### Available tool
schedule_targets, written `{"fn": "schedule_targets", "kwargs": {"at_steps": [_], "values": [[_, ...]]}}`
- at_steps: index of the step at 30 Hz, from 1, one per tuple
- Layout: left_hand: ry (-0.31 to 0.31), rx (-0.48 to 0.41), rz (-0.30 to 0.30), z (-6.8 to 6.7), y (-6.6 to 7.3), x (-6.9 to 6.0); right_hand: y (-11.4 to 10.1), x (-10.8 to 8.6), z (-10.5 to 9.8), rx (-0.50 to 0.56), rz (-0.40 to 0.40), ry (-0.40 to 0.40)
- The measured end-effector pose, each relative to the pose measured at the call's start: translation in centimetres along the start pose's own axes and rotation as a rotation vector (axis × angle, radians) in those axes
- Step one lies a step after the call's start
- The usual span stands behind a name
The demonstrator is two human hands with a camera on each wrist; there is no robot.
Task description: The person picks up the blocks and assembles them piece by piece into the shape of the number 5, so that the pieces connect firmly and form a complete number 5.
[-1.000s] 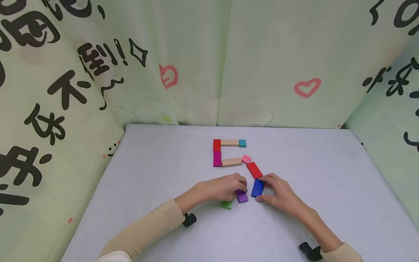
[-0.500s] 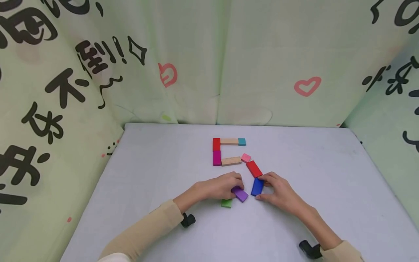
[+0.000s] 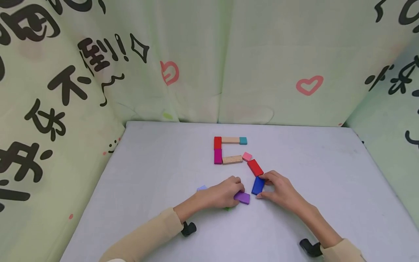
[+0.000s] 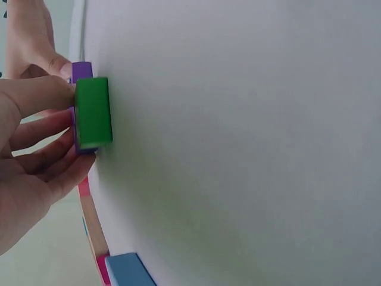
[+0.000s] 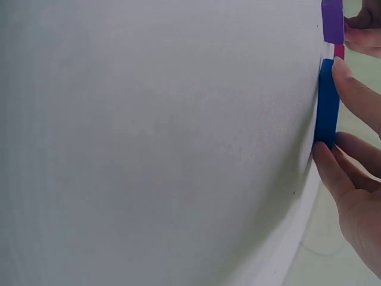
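My left hand [image 3: 226,193] pinches a purple block [image 3: 242,198], which lies nearly crosswise just left of the blue block's near end. A green block [image 4: 94,112] stands by the left fingers, mostly covered by the hand in the head view. On the right, my right hand [image 3: 281,191] grips a blue block [image 3: 258,185] by its two ends, thumb at the near one. That blue block lies slanted on the table, its far end touching a red block [image 3: 255,167]. The purple block [image 5: 333,21] and the blue block [image 5: 326,104] are apart.
From the red block a row runs back through a pink cube [image 3: 247,156], a wooden block [image 3: 232,160], a magenta block [image 3: 218,157], a second red block [image 3: 217,142], another wooden block [image 3: 230,140] and a teal cube [image 3: 243,141]. A light blue block [image 3: 202,188] peeks out behind my left wrist.
The purple block has turned from slanting to nearly crosswise in my left hand, which has come slightly nearer. A light blue block has come into view behind that wrist. My right hand stays put.
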State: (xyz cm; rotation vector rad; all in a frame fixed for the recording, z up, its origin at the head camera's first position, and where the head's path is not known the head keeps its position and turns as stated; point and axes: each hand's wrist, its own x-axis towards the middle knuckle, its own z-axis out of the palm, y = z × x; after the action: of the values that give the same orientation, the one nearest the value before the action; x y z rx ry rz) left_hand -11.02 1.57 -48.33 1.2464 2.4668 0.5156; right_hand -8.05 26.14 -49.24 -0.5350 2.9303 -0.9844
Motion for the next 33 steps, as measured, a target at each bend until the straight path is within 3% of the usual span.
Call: {"fn": "schedule_targets", "kwargs": {"at_steps": [6, 15, 33], "values": [[0.050, 0.042, -0.017, 0.6, 0.9, 0.1, -0.1, 0.1, -0.2, 0.008, -0.003, -0.005], [0.084, 0.036, -0.087, 0.9, 2.2, -0.1, -0.1, 0.0, -0.6, -0.001, 0.007, -0.050], [0.083, 0.025, -0.076, 1.3, 2.5, 0.4, 0.0, 0.0, -0.7, 0.016, 0.005, -0.059]]}}
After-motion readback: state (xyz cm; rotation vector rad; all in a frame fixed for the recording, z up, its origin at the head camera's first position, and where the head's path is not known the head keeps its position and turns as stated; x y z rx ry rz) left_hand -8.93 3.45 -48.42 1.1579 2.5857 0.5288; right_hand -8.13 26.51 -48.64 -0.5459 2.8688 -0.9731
